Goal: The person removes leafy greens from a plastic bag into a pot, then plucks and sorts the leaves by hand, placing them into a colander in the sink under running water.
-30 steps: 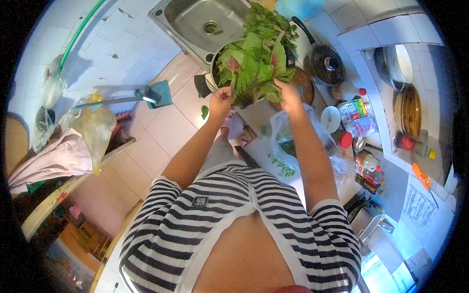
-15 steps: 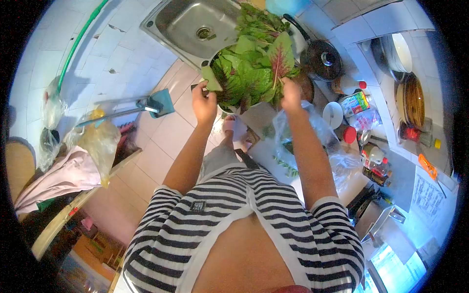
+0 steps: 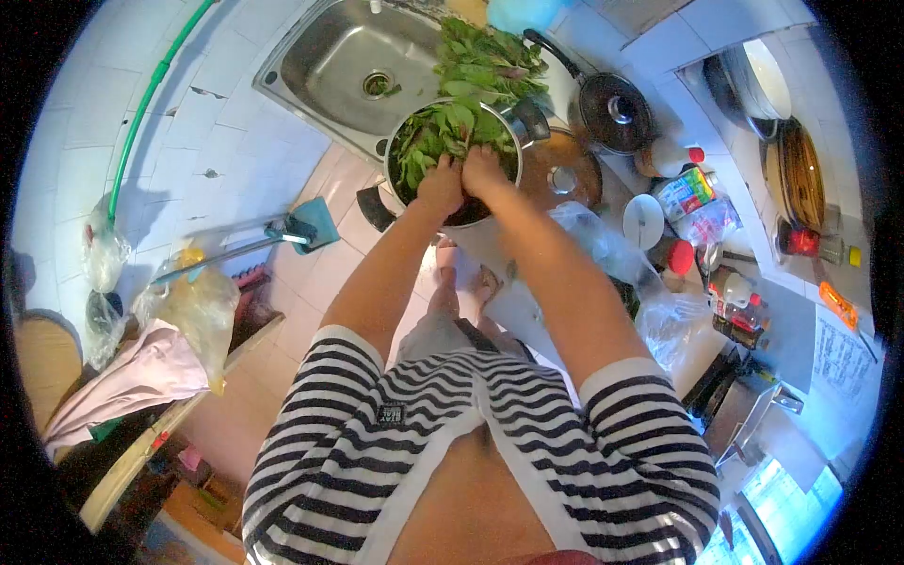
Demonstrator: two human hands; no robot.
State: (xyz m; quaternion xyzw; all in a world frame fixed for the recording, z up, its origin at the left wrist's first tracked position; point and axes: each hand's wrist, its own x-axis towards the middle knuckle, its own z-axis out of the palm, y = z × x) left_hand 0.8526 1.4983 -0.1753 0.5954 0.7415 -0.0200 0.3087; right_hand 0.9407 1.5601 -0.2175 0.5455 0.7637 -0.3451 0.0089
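Both my hands are down in a large metal pot point(image 3: 518, 162) with black handles, side by side and close together. Leafy greens point(image 3: 428, 132), some tinged purple, fill much of the pot. My left hand point(image 3: 441, 188) has its fingers curled on leaves near the pot's middle. Just to the right, my right hand point(image 3: 483, 171) is closed on greens too, its fingertips hidden among them. More greens in a loose pile point(image 3: 485, 61) lie behind the pot, beside the sink.
A steel sink point(image 3: 320, 80) is at the back left, with leaf scraps at its drain. To the right are a lidded black pan point(image 3: 614, 115), a glass lid point(image 3: 562, 179), a white cup point(image 3: 643, 221), bottles and plastic bags point(image 3: 673, 325). A blue dustpan point(image 3: 318, 224) stands on the floor.
Both hands have come together and moved into the pot. The large leaves spread between them are now down in it, and the pot's rim shows.
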